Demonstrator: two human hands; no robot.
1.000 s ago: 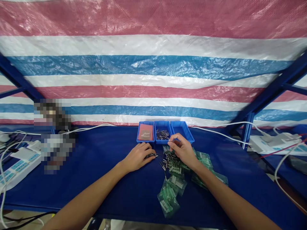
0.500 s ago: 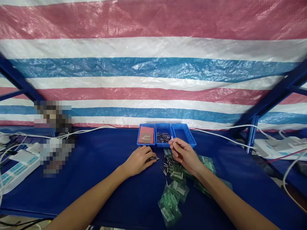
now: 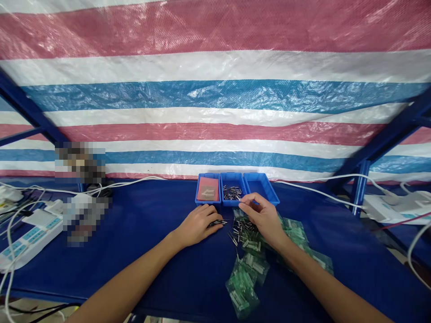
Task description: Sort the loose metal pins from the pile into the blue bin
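Note:
My left hand [image 3: 198, 225] rests curled on the blue table, closed over a small bunch of thin dark metal rods [image 3: 218, 222] whose ends stick out by the thumb. My right hand [image 3: 264, 220] is pinched, its fingertips at the front edge of the middle blue bin [image 3: 232, 204]; what lies between them is hidden. Inside that bin are many thin metal rods [image 3: 232, 193]. A loose pile of similar rods [image 3: 236, 229] lies between my hands. Green-tinted clear packets [image 3: 243, 287] with small pieces inside spread below and beneath my right forearm.
The left blue bin [image 3: 197, 197] holds a pink sheet [image 3: 208, 183] with a small packet on it. To its right stands another blue bin [image 3: 261, 186]. White power strips [image 3: 40, 233] and cables lie at both sides. A striped tarp [image 3: 215, 98] hangs behind.
My right hand has turned over and lowered slightly at the middle bin; the upright thin rod in its fingertips no longer shows. My left hand stays put. The whole view shifted a little.

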